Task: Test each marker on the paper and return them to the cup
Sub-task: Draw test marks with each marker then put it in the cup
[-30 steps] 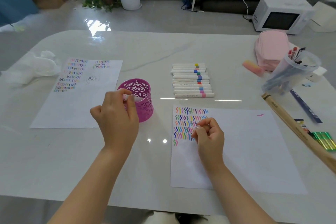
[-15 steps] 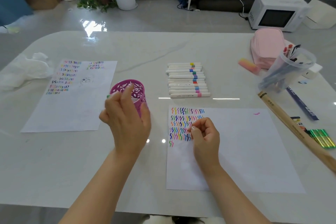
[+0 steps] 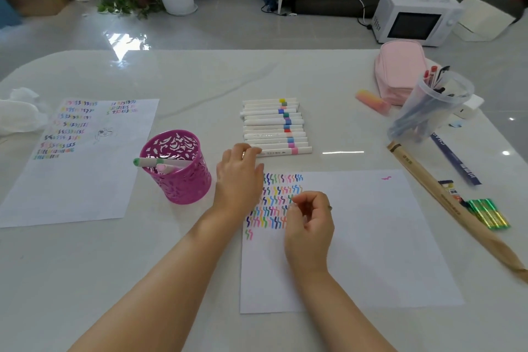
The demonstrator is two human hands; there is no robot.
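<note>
The left hand (image 3: 240, 171) has left the purple cup (image 3: 178, 180), where it was half a second ago, and now lies to the right of the cup, reaching toward the row of markers (image 3: 274, 126). A green-capped marker (image 3: 148, 162) now rests across the cup's rim, its cap sticking out over the left edge. A pink-capped marker (image 3: 165, 168) stands beside it inside the cup.

The left hand's fingers are stretched out and only slightly bent, their tips touching the left end of the pink-banded marker (image 3: 285, 151), the near one of the row. The thumb is spread apart from them, so nothing is gripped. The right hand (image 3: 310, 220) has barely shifted. It sits further right of the cup and nearer the person, over the test paper (image 3: 371, 251). Its fingers are curled with thumb and forefinger drawn together, and I cannot tell whether anything is between them.

The row lies to the right of the cup and a little beyond it, all white barrels with coloured bands, side by side on the table (image 3: 114, 266). The test paper carries rows of coloured squiggles at its corner nearest the cup. A second marked sheet (image 3: 85, 174) lies just left of the cup. Far to the cup's right stand a clear tumbler of pens (image 3: 428, 106) and a pink pouch (image 3: 400, 71).
</note>
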